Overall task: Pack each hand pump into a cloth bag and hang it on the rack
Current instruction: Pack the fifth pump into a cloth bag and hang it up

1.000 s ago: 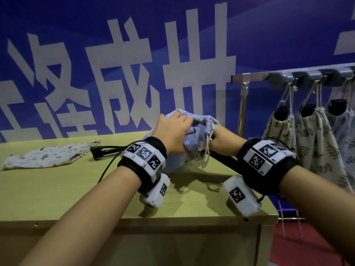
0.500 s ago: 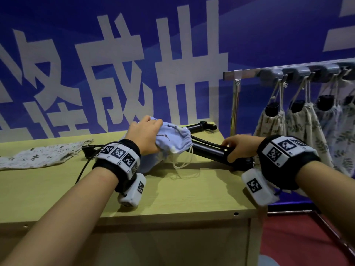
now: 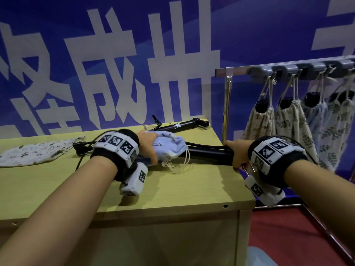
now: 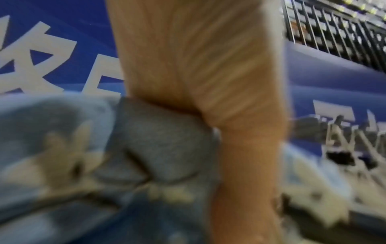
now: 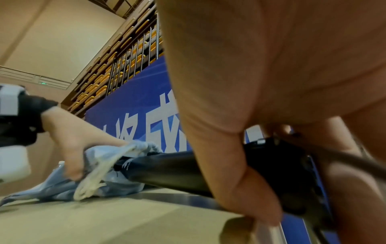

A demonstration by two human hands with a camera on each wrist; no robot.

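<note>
A black hand pump lies across the wooden table, its left end inside the mouth of a light blue cloth bag. My left hand grips the bunched bag from above. My right hand is curled round the pump's right end near the table's right edge. The bag's drawstrings trail loose on the table. A second black pump lies at the back of the table. The left wrist view is blurred and shows blue cloth under my palm.
A patterned cloth bag lies flat at the table's left, with black hoses beside it. To the right stands a metal rack with several filled bags hung on its hooks. A blue banner wall is behind.
The bag and pump came down from mid-air onto the table. My right hand slid from the bag's mouth along the pump to its right end, while my left hand kept its hold on the bag.
</note>
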